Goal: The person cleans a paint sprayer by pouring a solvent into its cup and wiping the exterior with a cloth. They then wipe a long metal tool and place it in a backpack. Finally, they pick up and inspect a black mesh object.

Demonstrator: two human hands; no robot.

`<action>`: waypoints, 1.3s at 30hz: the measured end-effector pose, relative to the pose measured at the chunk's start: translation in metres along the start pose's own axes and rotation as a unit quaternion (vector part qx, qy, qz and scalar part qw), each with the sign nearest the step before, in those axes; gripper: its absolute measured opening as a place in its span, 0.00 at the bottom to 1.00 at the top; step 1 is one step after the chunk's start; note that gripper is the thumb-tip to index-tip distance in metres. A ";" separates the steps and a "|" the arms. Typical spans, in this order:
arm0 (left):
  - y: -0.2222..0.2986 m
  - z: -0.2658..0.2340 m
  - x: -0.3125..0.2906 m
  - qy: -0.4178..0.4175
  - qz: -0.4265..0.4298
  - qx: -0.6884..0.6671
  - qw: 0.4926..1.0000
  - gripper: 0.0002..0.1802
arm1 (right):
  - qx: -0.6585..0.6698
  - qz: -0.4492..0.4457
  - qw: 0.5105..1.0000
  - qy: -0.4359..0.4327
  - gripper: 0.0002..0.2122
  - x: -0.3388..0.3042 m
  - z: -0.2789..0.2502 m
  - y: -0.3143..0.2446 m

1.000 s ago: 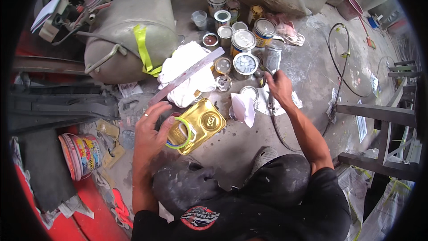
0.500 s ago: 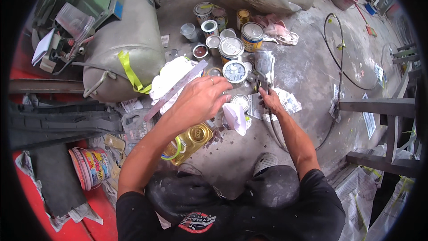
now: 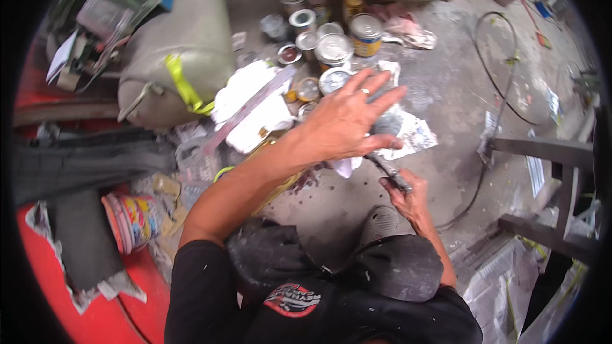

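Note:
My right hand (image 3: pixel 411 194) is closed around the handle of a spray gun (image 3: pixel 394 177), low in front of my right knee. The gun's upper part is largely hidden behind my left hand (image 3: pixel 350 114), which reaches across with its fingers spread. Below the left palm, part of a white paper cone (image 3: pixel 346 167) shows. Just beyond the left fingers stands an open paint can (image 3: pixel 334 80), partly covered by them. A crumpled paper sheet (image 3: pixel 415 138) lies on the floor to the right of the left thumb.
Several paint cans (image 3: pixel 333 49) stand grouped ahead. A long flat stick (image 3: pixel 252 108) rests on white cloth (image 3: pixel 236 99) at left, near a large grey tank (image 3: pixel 185 38). A hose (image 3: pixel 488 67) loops across the right floor, near a dark metal frame (image 3: pixel 535 148). A colourful bucket (image 3: pixel 131 222) lies at lower left.
My right hand has drawn the spray gun nearer to me. My left hand has moved rightward, its fingers spreading over the gun. The view is somewhat blurred.

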State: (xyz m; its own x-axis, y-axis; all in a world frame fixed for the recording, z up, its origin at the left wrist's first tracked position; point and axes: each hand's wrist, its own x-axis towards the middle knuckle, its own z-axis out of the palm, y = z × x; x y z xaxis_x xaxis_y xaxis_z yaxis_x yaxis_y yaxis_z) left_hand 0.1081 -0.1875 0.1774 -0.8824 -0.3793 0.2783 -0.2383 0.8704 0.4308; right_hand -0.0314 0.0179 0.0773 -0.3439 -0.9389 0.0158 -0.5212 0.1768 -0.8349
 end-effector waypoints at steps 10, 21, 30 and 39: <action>-0.022 0.011 0.004 0.221 -0.052 -0.083 0.970 0.19 | -0.018 0.001 1.000 0.023 0.16 -0.002 0.018 -0.016; -0.083 0.059 0.070 0.041 -0.421 -0.553 0.718 0.23 | 0.070 0.149 0.966 0.198 0.10 -0.002 -0.005 0.023; -0.011 0.246 0.018 -0.010 -0.504 -0.302 0.809 0.24 | -0.055 -0.052 0.955 0.287 0.06 -0.036 -0.016 0.044; 0.062 0.200 -0.002 0.163 -0.312 -0.508 0.786 0.33 | 0.254 0.243 0.918 0.184 0.12 -0.069 -0.045 0.060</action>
State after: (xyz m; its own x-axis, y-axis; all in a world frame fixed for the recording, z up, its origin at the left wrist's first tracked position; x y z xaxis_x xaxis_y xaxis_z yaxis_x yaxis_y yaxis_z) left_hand 0.0137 -0.0697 0.0323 -0.5315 -0.8379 -0.1243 0.0098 -0.1528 0.9882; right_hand -0.0736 0.1067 0.0511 -0.7282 -0.6059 -0.3203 0.1635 0.3003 -0.9397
